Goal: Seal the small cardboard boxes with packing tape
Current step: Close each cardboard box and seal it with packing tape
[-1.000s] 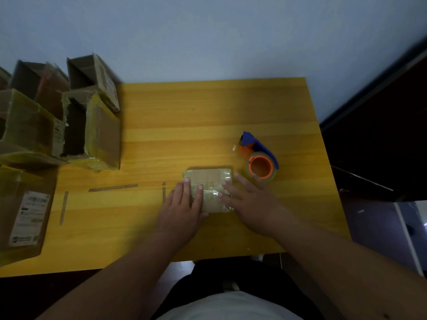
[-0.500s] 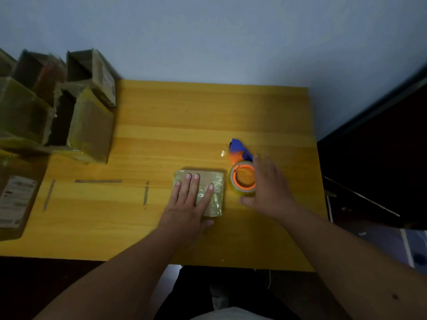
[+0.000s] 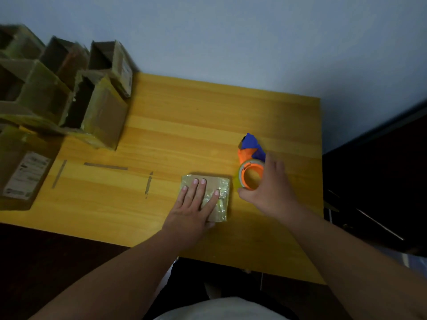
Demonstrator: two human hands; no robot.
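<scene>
Yellow surface: glossy wood-grain table (image 3: 184,116) with straight edges; its far edge meets a pale blue-grey wall (image 3: 231,38), its right edge borders a dark area.
Open room: the broad middle and far half of the table are bare wood; three thin grey strips (image 3: 105,166) lie flat left of centre.
Left edge: a crowded stack of open brown cardboard boxes (image 3: 101,112), dull and creased, some with yellowish tape and white labels, fills the far-left corner.
Task box: small flat cardboard box wrapped in crinkled, shiny clear tape (image 3: 219,199), near the front edge, right of centre.
Left hand (image 3: 193,207): lies palm-down on the small box, fingers extended and slightly spread, pressing its top.
Dispenser: orange-and-blue plastic tape dispenser with a round roll (image 3: 250,165), just beside the box on its right.
Right hand (image 3: 270,192): curled around the roll, thumb at its near side, fingers over its right side.
</scene>
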